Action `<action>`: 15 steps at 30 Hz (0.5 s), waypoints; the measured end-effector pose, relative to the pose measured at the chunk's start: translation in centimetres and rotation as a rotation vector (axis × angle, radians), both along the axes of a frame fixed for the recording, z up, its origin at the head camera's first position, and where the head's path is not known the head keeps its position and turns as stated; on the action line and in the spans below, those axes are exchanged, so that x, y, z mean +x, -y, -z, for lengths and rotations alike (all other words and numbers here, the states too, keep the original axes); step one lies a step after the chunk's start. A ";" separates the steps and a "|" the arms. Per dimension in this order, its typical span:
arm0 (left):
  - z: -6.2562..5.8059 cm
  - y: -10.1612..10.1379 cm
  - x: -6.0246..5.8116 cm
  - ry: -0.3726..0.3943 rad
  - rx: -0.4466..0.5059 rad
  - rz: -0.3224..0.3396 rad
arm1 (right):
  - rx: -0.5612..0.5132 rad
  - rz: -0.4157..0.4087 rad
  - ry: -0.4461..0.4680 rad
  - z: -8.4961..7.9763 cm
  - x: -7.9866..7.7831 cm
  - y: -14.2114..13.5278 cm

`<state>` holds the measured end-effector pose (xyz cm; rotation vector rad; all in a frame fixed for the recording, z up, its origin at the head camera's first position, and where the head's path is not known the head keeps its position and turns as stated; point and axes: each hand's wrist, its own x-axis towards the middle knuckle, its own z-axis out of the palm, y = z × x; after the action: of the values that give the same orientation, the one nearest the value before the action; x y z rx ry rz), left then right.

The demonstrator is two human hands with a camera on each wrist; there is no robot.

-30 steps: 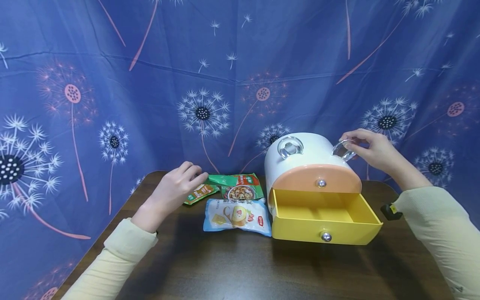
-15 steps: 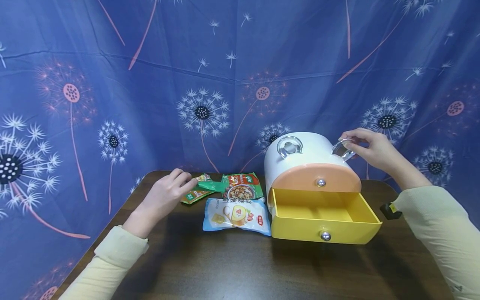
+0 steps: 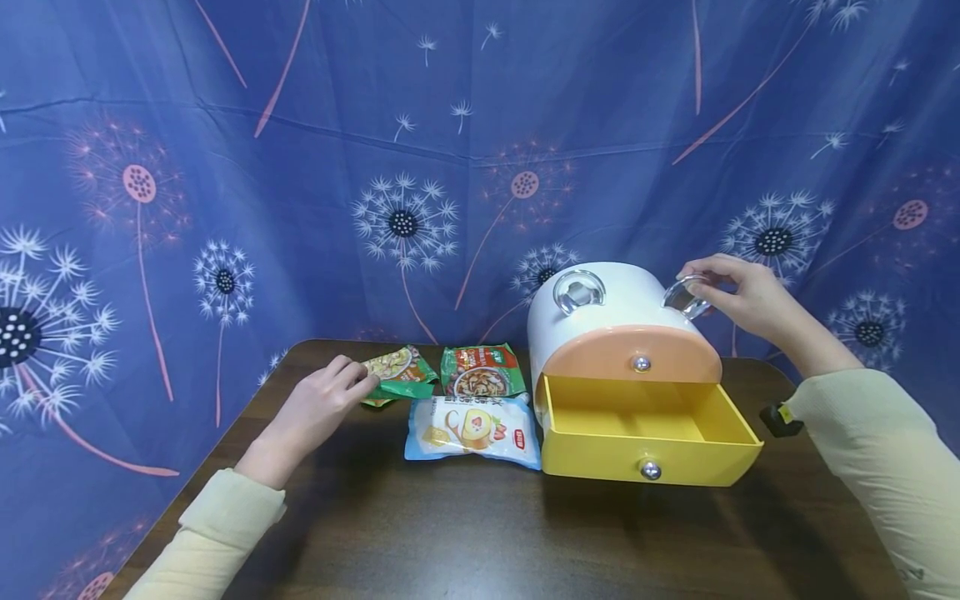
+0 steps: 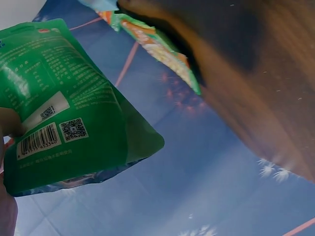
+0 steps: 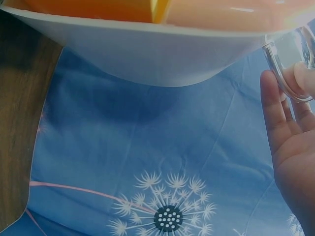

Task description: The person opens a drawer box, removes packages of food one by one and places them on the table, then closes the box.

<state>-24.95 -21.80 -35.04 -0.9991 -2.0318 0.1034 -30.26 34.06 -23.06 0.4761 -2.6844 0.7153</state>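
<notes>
Green packet (image 4: 93, 108), pinched in your left grip (image 3: 321, 403), moved left since earlier.
Above the bench (image 3: 420, 525), beside the orange packet (image 3: 395, 363); your right grip (image 3: 741, 298) stays pinching the box's (image 3: 626, 304) clear handle (image 3: 681, 300).

the green packet (image 4: 93, 101) shows a barcode (image 4: 39, 141) whose digits seem to start with 6, the rest unsure, beside a square code (image 4: 73, 129); a white strip (image 4: 56, 105) holds a smaller one, amid fine chinese print. the blue-and-white bag (image 3: 472, 429) has dark characters along its far edge and a red label (image 3: 519, 439) at right; the green-and-red pouch (image 3: 483, 371) beyond has pale characters on red, all too small to read.
</notes>
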 end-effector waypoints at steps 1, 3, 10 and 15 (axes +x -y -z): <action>0.2 0.1 0.0 0.004 -0.001 -0.003 | 0.001 -0.001 0.000 0.0 0.0 0.0; 0.4 0.4 0.0 0.019 -0.001 -0.014 | 0.000 -0.003 0.002 0.0 0.0 0.0; 1.2 1.2 -0.3 0.039 0.008 -0.030 | -0.006 -0.002 0.016 0.1 0.0 -0.1; 1.7 1.7 -0.6 0.044 0.003 -0.027 | -0.004 0.006 0.017 0.0 -0.1 -0.1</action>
<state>-25.54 -23.52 -36.75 -0.9808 -2.0855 0.0934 -30.31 34.15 -23.09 0.4634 -2.6983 0.7260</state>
